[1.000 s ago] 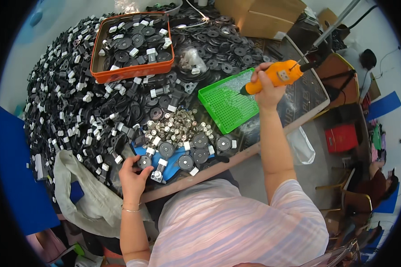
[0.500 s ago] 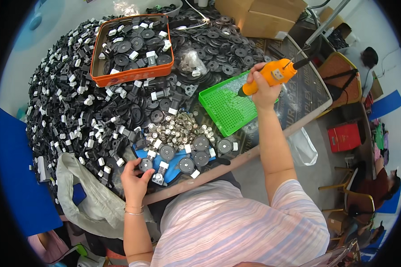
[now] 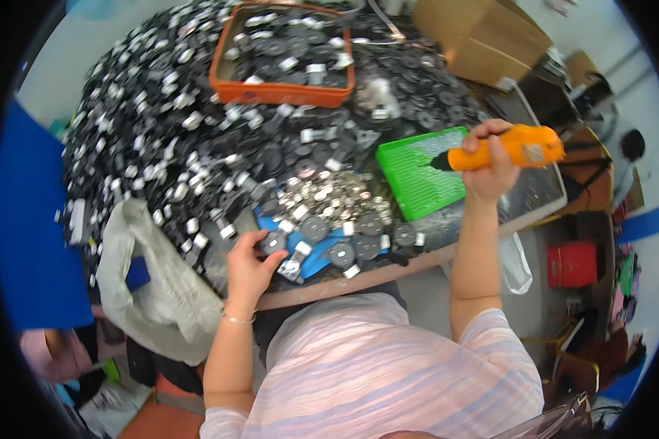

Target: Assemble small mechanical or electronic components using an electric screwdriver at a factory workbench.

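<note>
The left hand [image 3: 252, 269] pinches a black wheel [image 3: 274, 243] at the left end of a blue sheet [image 3: 317, 260]. The right hand [image 3: 493, 174] wraps an orange power screwdriver [image 3: 526, 147], its tip over a green tray [image 3: 395, 184]. Silver pieces [image 3: 324, 197] heap beyond the sheet. The wheel probably wants a firm, level hold, the screwdriver square to it.

the electric screwdriver [image 3: 520, 148] has a smooth orange plastic shell; the perforated green tray [image 3: 417, 194] looks plastic too, with a slight sheen. the black wheels [image 3: 342, 254] look like matt plastic, the small fittings [image 3: 328, 197] like shiny metal. the carton [image 3: 483, 36] is matt cardboard, the pale sack [image 3: 172, 314] creased, dull cloth.
</note>
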A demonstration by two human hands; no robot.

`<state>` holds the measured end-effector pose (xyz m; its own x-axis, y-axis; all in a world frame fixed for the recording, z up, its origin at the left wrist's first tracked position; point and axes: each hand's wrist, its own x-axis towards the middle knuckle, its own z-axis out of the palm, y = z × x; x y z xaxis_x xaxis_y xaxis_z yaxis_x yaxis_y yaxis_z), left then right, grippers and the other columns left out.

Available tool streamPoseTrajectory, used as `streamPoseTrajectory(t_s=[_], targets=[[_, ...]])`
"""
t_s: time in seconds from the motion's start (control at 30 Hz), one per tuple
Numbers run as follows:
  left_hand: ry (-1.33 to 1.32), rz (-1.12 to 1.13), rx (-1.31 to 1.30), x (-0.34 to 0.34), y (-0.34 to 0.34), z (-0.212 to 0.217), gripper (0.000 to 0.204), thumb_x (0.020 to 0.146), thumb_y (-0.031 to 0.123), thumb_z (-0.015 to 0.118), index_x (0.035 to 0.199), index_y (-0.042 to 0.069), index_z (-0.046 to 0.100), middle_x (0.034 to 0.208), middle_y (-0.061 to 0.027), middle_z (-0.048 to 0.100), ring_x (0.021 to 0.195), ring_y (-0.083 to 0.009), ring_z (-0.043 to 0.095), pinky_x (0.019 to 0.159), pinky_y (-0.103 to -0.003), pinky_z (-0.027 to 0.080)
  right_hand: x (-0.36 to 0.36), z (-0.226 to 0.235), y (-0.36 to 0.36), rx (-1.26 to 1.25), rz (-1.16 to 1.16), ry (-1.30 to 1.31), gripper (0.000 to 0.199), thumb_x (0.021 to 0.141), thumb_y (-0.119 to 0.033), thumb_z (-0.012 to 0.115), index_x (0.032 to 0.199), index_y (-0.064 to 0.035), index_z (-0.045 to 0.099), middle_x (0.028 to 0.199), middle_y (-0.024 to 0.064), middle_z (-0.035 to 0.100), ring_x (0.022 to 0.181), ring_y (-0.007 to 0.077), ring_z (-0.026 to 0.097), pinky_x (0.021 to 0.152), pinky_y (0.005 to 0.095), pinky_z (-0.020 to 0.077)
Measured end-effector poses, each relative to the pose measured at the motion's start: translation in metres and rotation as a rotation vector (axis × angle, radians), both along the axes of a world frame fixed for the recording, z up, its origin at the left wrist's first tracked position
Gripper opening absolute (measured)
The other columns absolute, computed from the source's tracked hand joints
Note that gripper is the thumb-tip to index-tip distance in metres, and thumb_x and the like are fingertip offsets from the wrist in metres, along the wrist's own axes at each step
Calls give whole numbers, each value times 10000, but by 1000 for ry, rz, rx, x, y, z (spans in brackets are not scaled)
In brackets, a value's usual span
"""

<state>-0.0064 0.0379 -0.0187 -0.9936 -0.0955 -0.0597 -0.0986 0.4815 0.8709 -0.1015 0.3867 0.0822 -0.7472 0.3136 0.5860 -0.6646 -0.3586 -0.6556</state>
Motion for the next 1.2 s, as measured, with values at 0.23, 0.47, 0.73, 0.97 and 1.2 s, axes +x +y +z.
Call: streamPoseTrajectory(t_s=[0.23,0.47,0.73,0.97,1.2], targets=[[130,-46,-19,-3,4,1,446,637,145,820,993,-13,603,863,-119,619,662,-224,581,615,-312,491,25,-12,-138,289,468,27,248,780,-132,668,945,-11,528,872,114,519,635,180,556,576,291,481],[111,-73,19,-2,1,6,413,654,131,791,990,-10,596,858,-139,596,742,-283,578,663,-348,483,25,-21,-201,256,640,-53,213,700,56,627,894,-9,566,868,102,552,768,172,553,662,278,482],[121,-102,-9,-3,-3,6,410,644,136,785,986,5,598,872,-139,593,783,-306,576,691,-372,479,22,-28,-210,346,660,-75,167,760,-47,628,871,-7,510,836,98,487,626,156,536,574,265,462],[148,-106,-35,-3,1,5,408,636,142,793,971,1,609,864,-138,599,766,-302,578,677,-366,482,9,-22,-206,459,718,-1,282,753,-192,714,887,-8,547,847,117,541,649,150,544,592,259,459],[141,-74,5,-3,2,-1,432,643,155,805,995,-10,620,862,-127,617,695,-246,578,639,-320,484,6,23,-134,114,599,119,281,823,-218,617,995,-30,497,901,97,478,702,192,523,646,327,437]])
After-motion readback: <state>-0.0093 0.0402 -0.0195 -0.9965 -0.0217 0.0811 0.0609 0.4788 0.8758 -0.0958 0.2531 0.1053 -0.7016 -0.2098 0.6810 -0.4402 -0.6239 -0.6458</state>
